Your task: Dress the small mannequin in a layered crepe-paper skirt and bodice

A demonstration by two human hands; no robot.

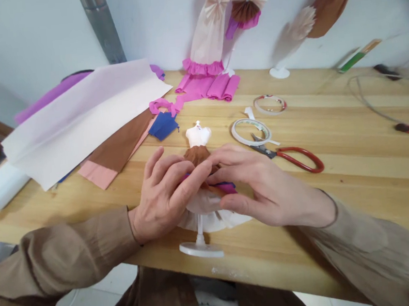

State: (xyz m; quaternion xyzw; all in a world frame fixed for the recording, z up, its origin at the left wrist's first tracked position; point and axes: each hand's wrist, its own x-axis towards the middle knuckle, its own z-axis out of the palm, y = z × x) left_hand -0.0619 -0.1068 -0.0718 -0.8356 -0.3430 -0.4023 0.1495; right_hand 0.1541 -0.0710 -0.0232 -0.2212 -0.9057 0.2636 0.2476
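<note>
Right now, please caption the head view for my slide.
Left hand and right hand touching a dressed mannequin, scissors nearby.

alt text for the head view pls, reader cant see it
A left hand and a right hand work closely around the brown-and-white skirt on a small white dress form. Red-handled scissors and a tape roll lie to the right; a large white sheet lies to the left.

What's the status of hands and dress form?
Left hand, right hand: both at the skirt. Dress form between them. Scissors beyond right hand, apparently clear.
</note>
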